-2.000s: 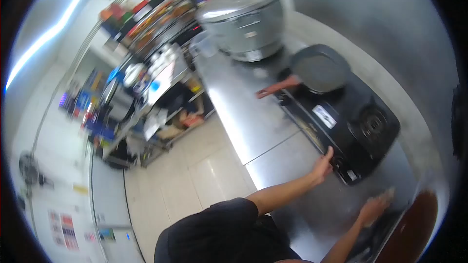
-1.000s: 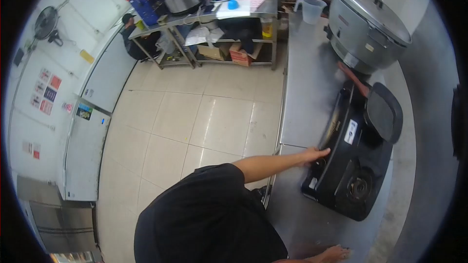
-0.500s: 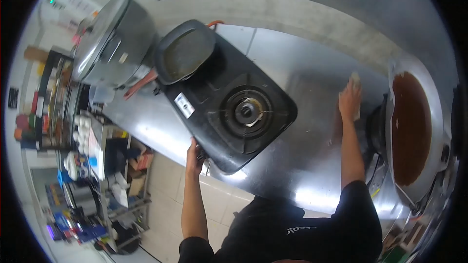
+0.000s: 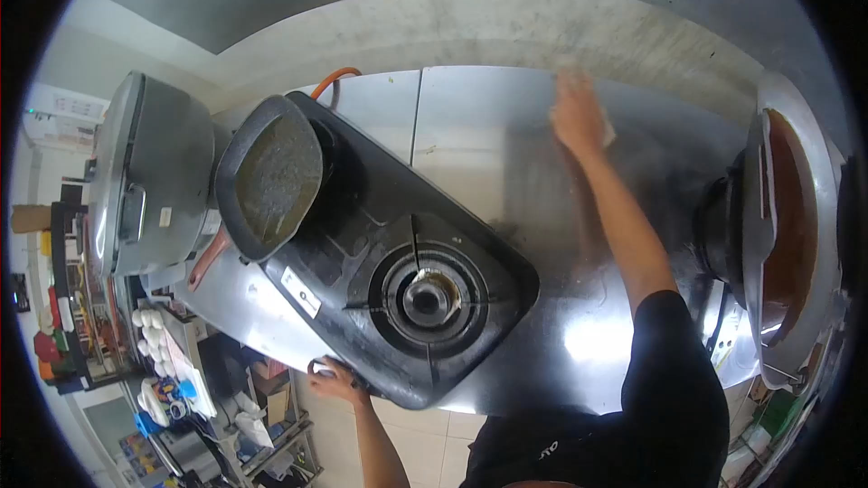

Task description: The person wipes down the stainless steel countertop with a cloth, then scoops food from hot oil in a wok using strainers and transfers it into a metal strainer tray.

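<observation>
My left hand (image 4: 338,381) is closed on the front edge of the black gas stove (image 4: 407,208), near its knob. Toward the back of the steel counter (image 4: 470,117), my right hand (image 4: 579,117) presses a pale cloth (image 4: 608,129) against the surface; its fingertips are blurred. On the stove's left burner sits a dark pan (image 4: 276,181) with a wet-looking inside and a brown handle (image 4: 208,259). The right burner (image 4: 429,298) is bare, with some residue around its centre.
A large grey cooker (image 4: 163,176) stands left of the stove. At the right is a wide metal pan (image 4: 764,253) with reddish-brown contents. An orange hose (image 4: 333,79) runs behind the stove. Shelving with boxes is at the lower left.
The view has swung round to the counter. My right hand has moved left and toward the back wall with the cloth. The stove now sits angled near the counter's front edge, my left hand still at it.
</observation>
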Motion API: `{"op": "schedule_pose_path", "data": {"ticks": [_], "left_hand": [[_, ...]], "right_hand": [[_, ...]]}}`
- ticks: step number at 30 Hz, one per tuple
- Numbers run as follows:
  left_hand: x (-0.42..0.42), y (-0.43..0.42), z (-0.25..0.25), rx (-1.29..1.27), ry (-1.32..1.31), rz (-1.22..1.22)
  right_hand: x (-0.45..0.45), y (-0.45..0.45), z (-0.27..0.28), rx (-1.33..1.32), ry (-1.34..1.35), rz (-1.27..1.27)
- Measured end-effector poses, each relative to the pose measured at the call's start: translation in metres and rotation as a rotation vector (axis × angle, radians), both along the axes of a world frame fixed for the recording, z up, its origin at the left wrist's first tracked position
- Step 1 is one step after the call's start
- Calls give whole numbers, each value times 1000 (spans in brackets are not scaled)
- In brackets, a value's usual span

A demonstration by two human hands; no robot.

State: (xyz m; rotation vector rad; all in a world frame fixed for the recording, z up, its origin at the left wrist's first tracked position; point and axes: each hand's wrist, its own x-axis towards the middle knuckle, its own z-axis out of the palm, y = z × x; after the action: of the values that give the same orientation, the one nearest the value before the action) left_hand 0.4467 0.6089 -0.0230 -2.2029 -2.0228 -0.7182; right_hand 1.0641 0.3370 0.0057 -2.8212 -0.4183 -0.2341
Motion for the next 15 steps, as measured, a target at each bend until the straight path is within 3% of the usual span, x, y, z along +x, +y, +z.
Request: {"op": "schedule_pose_path", "data": {"ticks": [8,10,15], "left_hand": [[-2,6,-4,65,37,-62],[-10,10,-13,92,46,-69],[-23,17,-18,26,94,5]], "right_hand": [[11,216,-15,280,-88,588],[22,247,1,271,138,775],[37,284,-42,456,-341,975]]}}
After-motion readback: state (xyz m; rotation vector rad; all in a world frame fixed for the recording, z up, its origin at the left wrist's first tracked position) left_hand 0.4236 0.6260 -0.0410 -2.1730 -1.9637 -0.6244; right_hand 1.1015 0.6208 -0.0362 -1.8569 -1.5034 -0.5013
